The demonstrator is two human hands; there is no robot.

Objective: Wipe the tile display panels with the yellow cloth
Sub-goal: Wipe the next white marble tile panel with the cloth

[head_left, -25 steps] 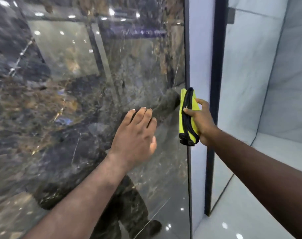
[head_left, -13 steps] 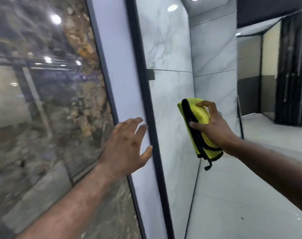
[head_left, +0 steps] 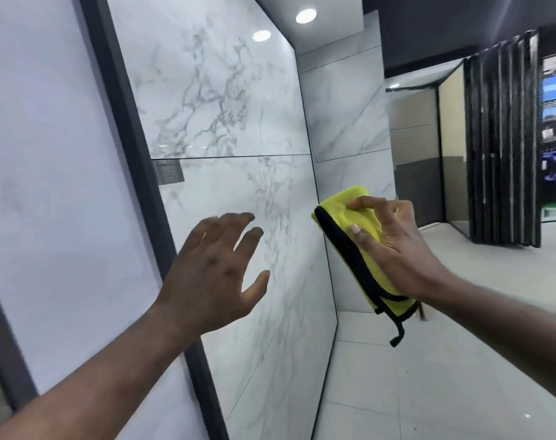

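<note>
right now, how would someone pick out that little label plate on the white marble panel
Start at the dark vertical frame post left of the white marble panel. Follow it to the panel's horizontal seam; the small grey label plate sits just under it, against the post, the only flat grey rectangle on veined tile.

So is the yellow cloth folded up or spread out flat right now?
Folded. The yellow cloth is a compact pad in the right hand, its black-trimmed edges stacked along one side.

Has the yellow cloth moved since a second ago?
Yes. The yellow cloth, gripped in the right hand, has moved rightward off the dark marble panel's edge, past the dark frame post, and is now level with the white marble panel.
</note>
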